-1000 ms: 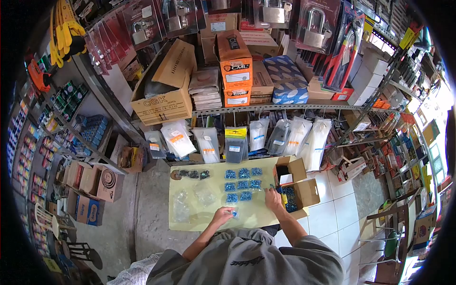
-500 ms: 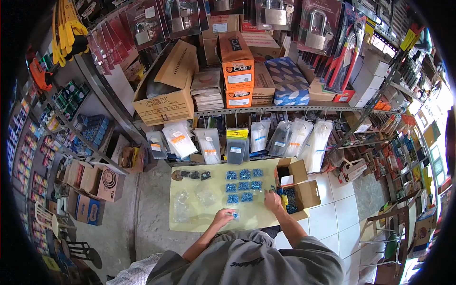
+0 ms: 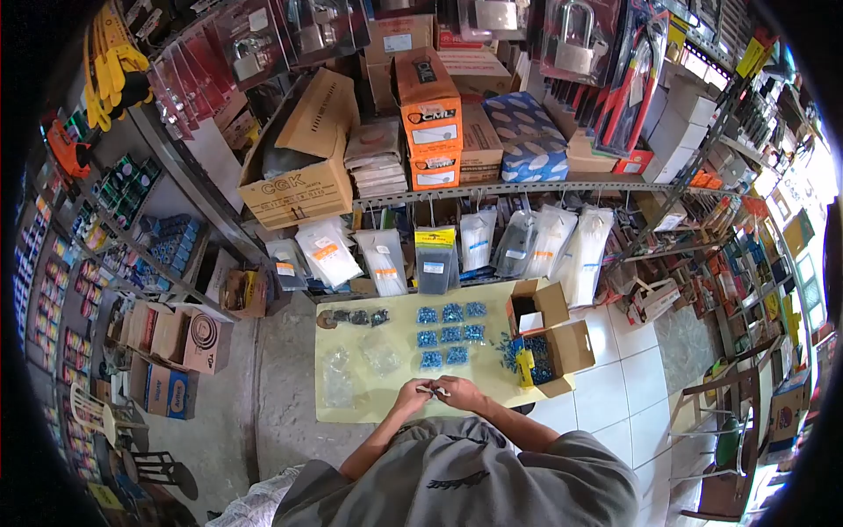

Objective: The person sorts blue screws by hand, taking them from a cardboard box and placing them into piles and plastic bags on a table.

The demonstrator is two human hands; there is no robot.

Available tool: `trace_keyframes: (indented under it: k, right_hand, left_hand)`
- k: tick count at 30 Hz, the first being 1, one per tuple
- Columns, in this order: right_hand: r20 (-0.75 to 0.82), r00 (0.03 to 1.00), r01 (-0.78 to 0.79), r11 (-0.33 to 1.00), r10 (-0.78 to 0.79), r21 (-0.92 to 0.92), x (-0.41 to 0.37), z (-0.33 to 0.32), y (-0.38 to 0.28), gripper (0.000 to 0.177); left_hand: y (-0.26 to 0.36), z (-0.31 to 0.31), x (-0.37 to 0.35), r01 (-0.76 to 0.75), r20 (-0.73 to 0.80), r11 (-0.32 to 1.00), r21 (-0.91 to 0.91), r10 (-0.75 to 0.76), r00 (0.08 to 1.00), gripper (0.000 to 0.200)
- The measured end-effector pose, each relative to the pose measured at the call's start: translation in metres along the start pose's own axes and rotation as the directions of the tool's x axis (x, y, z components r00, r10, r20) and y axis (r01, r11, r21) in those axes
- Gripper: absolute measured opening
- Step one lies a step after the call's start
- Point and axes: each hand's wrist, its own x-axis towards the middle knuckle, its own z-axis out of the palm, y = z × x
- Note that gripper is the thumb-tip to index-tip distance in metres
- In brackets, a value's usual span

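My left hand (image 3: 411,398) and my right hand (image 3: 460,393) meet at the table's near edge. Their fingers are closed on a small clear plastic bag (image 3: 434,392), mostly covered by them, so its contents do not show. Just beyond lie several filled bags of small blue pieces (image 3: 451,335) in rows. To their right, an open cardboard box (image 3: 575,350) holds more blue pieces, and a loose pile of blue pieces (image 3: 510,351) lies beside it. Flat clear plastic bags (image 3: 338,373) rest left of my hands.
Dark small packets (image 3: 358,317) lie at the back left of the pale yellow table (image 3: 395,307). Behind it, packs of cable ties (image 3: 327,253) hang under a shelf edge (image 3: 492,189) stacked with boxes. A chair (image 3: 724,439) stands to the right.
My right hand has come from beside the box to join my left hand at the small bag. Loose blue pieces beside the box are now uncovered. The camera view has shifted slightly.
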Motion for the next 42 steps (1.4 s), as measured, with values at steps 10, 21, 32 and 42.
trace_keyframes:
  k: [10,21,32,42]
  right_hand:
    - [-0.369,0.776,-0.607,0.764,0.511,-0.217,-0.048,-0.019,0.04,0.029]
    - [-0.329,0.698,-0.717,0.623,0.637,-0.314,-0.074,-0.024,0.074,0.027]
    - [-0.352,0.735,-0.673,0.686,0.579,-0.277,-0.063,-0.024,0.097,0.018]
    - [-0.229,0.916,-0.229,0.897,0.33,0.378,-0.01,0.002,-0.006,0.016]
  left_hand:
    - [-0.005,0.001,0.0,-0.097,-0.023,0.995,0.038,0.098,0.995,0.038]
    - [0.002,0.005,-0.005,-0.024,0.015,0.999,-0.034,0.025,1.0,0.039]
    - [0.006,0.007,-0.02,-0.154,-0.085,0.985,0.077,0.16,0.983,0.037]
    - [0.007,0.009,-0.022,-0.163,-0.137,0.981,0.11,0.177,0.975,0.037]
